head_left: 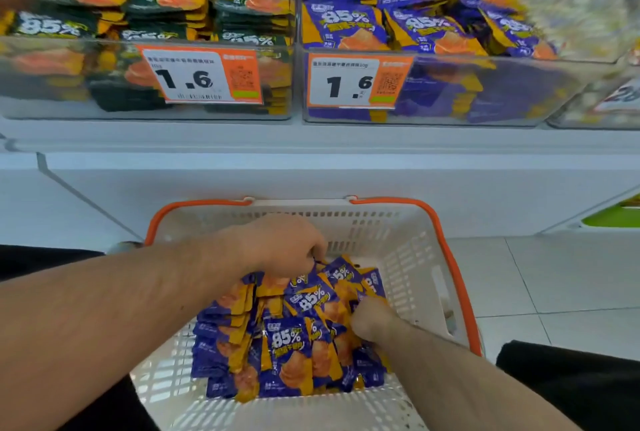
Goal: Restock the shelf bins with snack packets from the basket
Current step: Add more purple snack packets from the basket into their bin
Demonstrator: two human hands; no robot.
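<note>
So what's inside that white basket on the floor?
The basket holds a heap of purple snack packets. Both hands are in it, the left hand and right hand gripping packets. Whatever lies beneath the heap is covered.

Both grips down in the basket, hemmed by walls and handles.

The left grip (pixel 284 247) has the white basket (pixel 408 257) far wall just beyond it; the right grip (pixel 372 321) has bare basket floor beside it before the side wall. Purple packets (pixel 287 344) crowd between them. Orange handles (pixel 457 278) ring the rim. Above, the shelf ledge (pixel 311 139) juts out; the purple-packet bin (pixel 433 112) is open on top.
</note>
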